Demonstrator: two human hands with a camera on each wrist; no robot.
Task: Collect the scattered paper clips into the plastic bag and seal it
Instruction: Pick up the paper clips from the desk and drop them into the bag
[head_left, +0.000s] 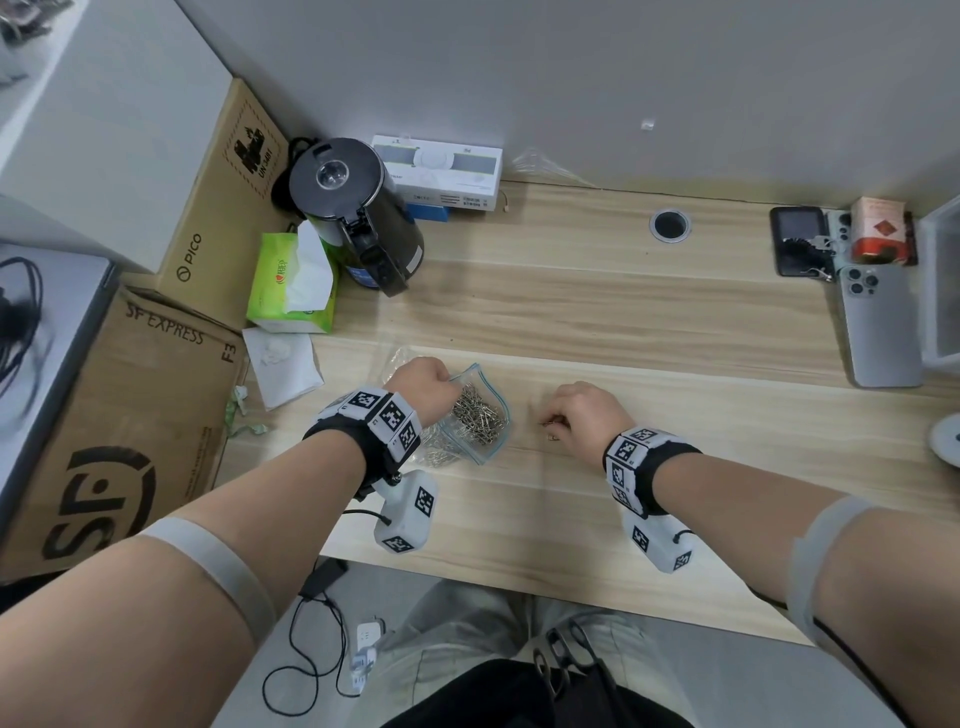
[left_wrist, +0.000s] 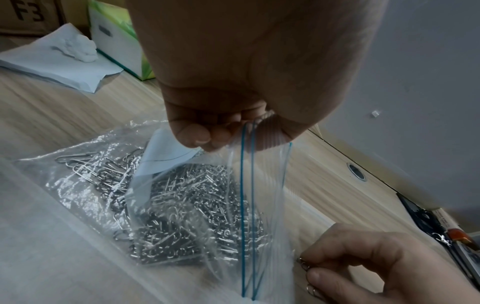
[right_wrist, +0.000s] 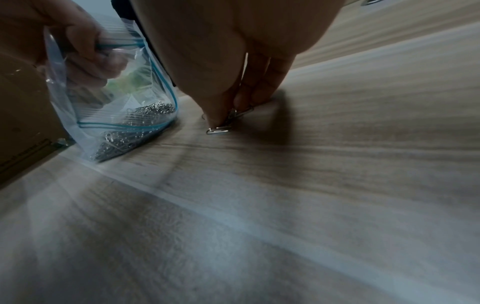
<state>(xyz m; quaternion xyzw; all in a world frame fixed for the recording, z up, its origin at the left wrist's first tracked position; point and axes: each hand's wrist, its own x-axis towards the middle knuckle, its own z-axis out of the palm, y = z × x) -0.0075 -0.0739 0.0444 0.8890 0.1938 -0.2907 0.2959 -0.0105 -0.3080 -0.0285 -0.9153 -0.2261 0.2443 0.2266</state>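
**Last stray clips gathered beside the held-open bag**

The left hand (head_left: 423, 376) pinches the upper lip of the plastic bag (head_left: 480, 415) just at its blue zip strip, fingers curled tight on the film, lifting that edge so the mouth gapes toward the other hand, probably to leave a clear way in. The bag's belly rests on the tabletop (head_left: 623, 312), weighed down by a dense heap of paper clips (left_wrist: 187, 205) already inside. Just beside the mouth, the right hand (head_left: 576, 410) is bent down onto the wood, thumb and fingertips (right_wrist: 262, 92) closed around a few loose clips (right_wrist: 221, 128); at least one lies flat under the thumb, not yet lifted. The zip is not pressed shut, so sealing is judged to be yet to come.

The head view gives the layout: bag left, picking hand right, near but apart. It barely shows the loose clips. The right wrist view shows them plainly against the wood, and the bag's open mouth side-on. The left wrist view alone shows the grip on the zip strip and clips hooked in the right hand's curled fingers
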